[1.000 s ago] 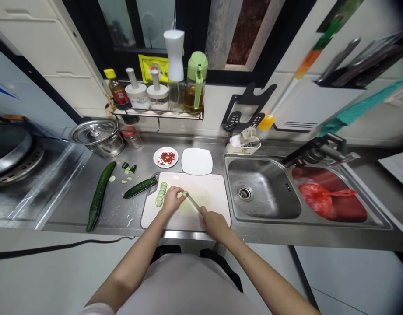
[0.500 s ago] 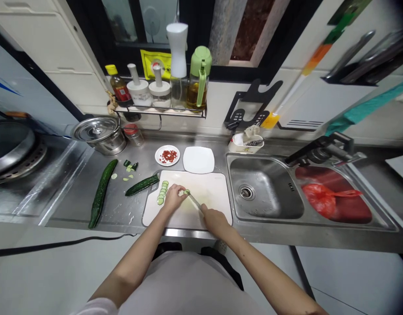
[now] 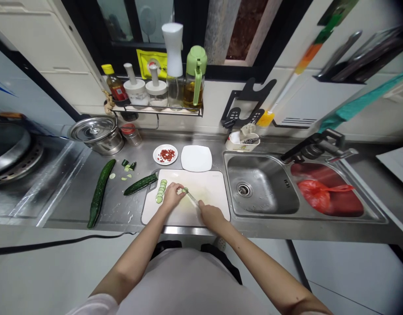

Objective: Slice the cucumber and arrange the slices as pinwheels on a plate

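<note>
Over the white cutting board (image 3: 208, 214), my right hand (image 3: 212, 216) is wrapped round the handle of a knife (image 3: 192, 198), whose blade points up and left. My left hand (image 3: 173, 194) pinches a small green cucumber piece (image 3: 184, 190) at the knife's tip. A row of cucumber slices (image 3: 161, 191) lies on the board just left of my left hand. One cut cucumber (image 3: 140, 184) rests beside the board, its right end touching the board's corner. A long whole cucumber (image 3: 101, 192) lies further left on the steel counter.
Behind the board are a plate of red pieces (image 3: 165, 155) and a white square plate (image 3: 196, 158). Cucumber scraps (image 3: 129, 166) lie at the left. A lidded pot (image 3: 104, 138) stands back left. The sink (image 3: 263, 188) is at the right, with a red bag (image 3: 316, 195) in its second basin.
The whole view has shifted slightly left. Both hands keep nearly the same places over the board, with the knife still at the cucumber piece.
</note>
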Demonstrator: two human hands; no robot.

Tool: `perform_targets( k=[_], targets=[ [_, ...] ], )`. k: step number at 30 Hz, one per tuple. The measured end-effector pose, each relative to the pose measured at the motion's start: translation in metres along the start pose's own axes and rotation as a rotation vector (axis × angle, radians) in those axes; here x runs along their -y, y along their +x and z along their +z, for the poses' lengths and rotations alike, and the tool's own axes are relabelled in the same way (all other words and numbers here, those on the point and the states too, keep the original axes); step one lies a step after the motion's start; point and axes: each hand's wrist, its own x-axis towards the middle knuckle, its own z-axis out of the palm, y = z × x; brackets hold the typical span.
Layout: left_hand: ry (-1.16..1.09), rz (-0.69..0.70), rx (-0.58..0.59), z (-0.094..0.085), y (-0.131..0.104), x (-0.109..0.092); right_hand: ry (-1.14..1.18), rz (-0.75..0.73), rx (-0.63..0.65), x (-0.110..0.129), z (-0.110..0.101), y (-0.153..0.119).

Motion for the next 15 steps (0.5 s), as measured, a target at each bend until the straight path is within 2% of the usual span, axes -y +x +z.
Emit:
perform_targets(
  k=[15],
  targets=[
    [0.022, 0.009, 0.010, -0.0016, 0.0009, 0.0011, -0.033, -0.016, 0.010, 0.0011, -0.0024, -0.0021]
  ],
)
